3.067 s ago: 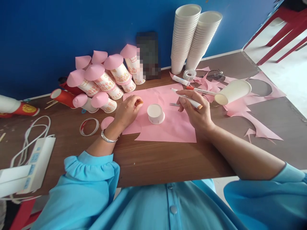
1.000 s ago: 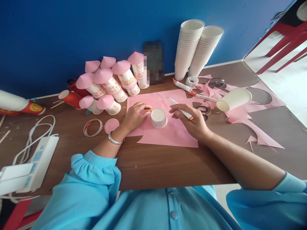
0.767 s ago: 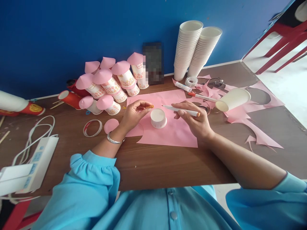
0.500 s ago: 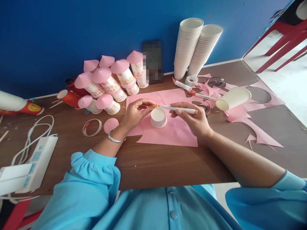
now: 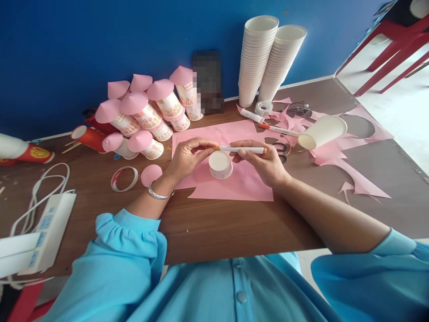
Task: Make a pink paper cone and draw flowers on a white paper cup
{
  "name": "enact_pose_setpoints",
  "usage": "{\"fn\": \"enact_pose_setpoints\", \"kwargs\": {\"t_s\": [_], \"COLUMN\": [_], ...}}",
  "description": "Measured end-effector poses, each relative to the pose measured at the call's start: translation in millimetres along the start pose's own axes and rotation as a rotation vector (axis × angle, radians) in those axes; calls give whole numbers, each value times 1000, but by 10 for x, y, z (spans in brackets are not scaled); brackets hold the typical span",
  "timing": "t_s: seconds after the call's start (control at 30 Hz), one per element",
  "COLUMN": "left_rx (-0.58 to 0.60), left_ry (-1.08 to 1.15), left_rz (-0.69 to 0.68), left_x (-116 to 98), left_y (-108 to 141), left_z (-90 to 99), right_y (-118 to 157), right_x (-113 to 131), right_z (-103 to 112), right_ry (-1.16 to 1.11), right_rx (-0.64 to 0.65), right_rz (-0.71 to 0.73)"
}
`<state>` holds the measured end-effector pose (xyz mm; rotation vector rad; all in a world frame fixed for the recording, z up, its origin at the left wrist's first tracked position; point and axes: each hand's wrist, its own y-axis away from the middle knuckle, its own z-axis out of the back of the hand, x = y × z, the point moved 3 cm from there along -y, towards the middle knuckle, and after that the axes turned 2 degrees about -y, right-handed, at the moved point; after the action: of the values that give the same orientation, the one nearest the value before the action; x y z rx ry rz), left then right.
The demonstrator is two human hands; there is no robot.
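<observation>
My left hand (image 5: 189, 156) pinches the small orange cap (image 5: 217, 148) of a marker between thumb and fingertips. In my right hand (image 5: 264, 165) is the white marker (image 5: 246, 150) with an orange end, held level. The cap and the marker's tip meet end to end, so the tip is hidden. Just below them an upturned white paper cup (image 5: 220, 162) stands on a sheet of pink paper (image 5: 237, 190); faint marks show on its side.
Cups with pink cone roofs (image 5: 161, 91) crowd the back left. Two tall stacks of white cups (image 5: 257, 53) lean by the blue wall. Pink scraps (image 5: 363, 181), a lying cup (image 5: 323, 132) and a red marker (image 5: 279, 129) are at right. A power strip (image 5: 55, 232) lies left.
The cap and the marker's tip, a little apart before, have come together. My right hand has moved left toward my left hand. The whole view has shifted slightly.
</observation>
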<state>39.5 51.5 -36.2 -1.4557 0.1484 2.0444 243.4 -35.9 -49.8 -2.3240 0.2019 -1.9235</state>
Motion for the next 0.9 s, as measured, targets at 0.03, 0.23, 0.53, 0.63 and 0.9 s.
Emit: {"fn": "enact_pose_setpoints", "kwargs": {"t_s": [0.03,0.23,0.53,0.63,0.9], "left_rx": [2,6,37,60,47], "left_ry": [-1,-7,36,132,297], "left_rz": [-2,35,58,50,-48], "left_x": [-6,-15,3,43,263], "left_y": [1,13,21,33,142], "left_z": [-3,-19,-40,-83,103], "right_y": [-3,0,14,8,-48], "right_x": [-13,-98,-179,-207,-161], "right_z": [4,-1,-103,-103,122], "right_ry": [-12,-119,-262,-316,-355], "right_rx": [-4,-28,-32,-66,-224], "right_rz": [-10,-95,-152,-195,-163]}}
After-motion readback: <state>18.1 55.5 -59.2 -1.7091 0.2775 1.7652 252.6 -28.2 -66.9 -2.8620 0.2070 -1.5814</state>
